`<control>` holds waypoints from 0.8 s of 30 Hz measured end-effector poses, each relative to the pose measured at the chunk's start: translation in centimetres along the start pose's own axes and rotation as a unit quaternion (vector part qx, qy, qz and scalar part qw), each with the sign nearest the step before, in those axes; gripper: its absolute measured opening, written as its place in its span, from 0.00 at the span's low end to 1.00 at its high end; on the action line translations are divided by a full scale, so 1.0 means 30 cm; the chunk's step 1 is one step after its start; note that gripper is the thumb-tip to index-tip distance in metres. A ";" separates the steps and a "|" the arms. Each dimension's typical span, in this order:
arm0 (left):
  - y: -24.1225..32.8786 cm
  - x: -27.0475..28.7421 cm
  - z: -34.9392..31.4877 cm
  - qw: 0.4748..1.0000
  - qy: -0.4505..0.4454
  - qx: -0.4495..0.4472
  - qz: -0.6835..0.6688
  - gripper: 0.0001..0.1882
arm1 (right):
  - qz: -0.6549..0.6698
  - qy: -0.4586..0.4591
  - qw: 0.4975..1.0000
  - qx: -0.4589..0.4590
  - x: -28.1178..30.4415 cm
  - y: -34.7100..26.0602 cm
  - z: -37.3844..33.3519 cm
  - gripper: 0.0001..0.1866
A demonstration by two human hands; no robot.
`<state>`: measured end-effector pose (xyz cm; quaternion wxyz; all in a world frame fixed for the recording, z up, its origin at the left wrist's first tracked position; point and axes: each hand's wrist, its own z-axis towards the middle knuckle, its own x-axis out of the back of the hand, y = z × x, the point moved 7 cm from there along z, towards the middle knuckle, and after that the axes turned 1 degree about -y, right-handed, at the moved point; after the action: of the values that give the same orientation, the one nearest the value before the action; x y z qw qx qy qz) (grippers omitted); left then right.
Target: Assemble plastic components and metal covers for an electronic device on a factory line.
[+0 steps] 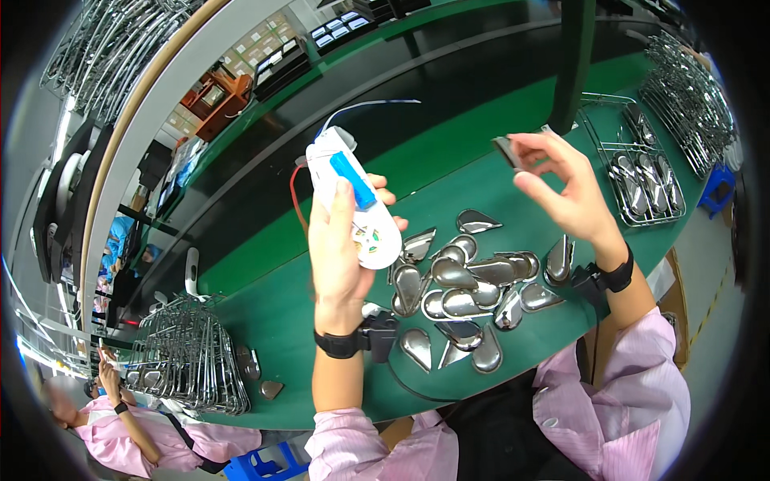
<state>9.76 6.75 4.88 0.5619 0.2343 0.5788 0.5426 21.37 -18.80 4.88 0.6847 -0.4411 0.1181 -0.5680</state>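
Left hand (333, 260) is wrapped round a white rounded unit (377, 234), raised above the green table (281, 325). Its thumb presses beside a blue strip (353, 180) on the upturned face; the grip appears chosen to leave that face visible. A blue wire (361, 105) and a red wire (293, 188) trail outside the fingers. Right hand (568, 191) pinches a small dark piece (506, 152) between thumb and fingers, well apart from the unit; nearly edge-on, its kind cannot be told. Edge holding presumably spares its surfaces. Loose teardrop-shaped metal parts (453, 274) lie heaped toward the table's near edge, between the forearms, apparently for short reach. Near the table's right end, a wire rack (651, 220) carries similar parts in a row, presumably limiting rubbing. More wire racks (184, 353) stand clustered toward the left end, near a co-worker (136, 437).
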 end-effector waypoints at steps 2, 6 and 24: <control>-0.041 -0.008 -0.009 1.000 0.001 0.014 -0.018 0.20 | 0.002 -0.026 0.999 0.041 -0.060 -0.135 0.035 0.21; -0.083 -0.032 -0.038 0.999 0.036 0.007 -0.021 0.23 | -0.004 -0.048 0.990 0.135 -0.193 -0.266 0.049 0.22; -0.081 -0.002 -0.058 0.995 0.067 -0.067 0.014 0.21 | -0.044 -0.027 0.987 0.154 -0.342 -0.254 0.018 0.25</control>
<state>9.03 5.32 2.36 0.5285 0.1676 0.5740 0.6027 13.25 -9.23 7.34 0.7215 -0.3507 -0.0085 -0.5970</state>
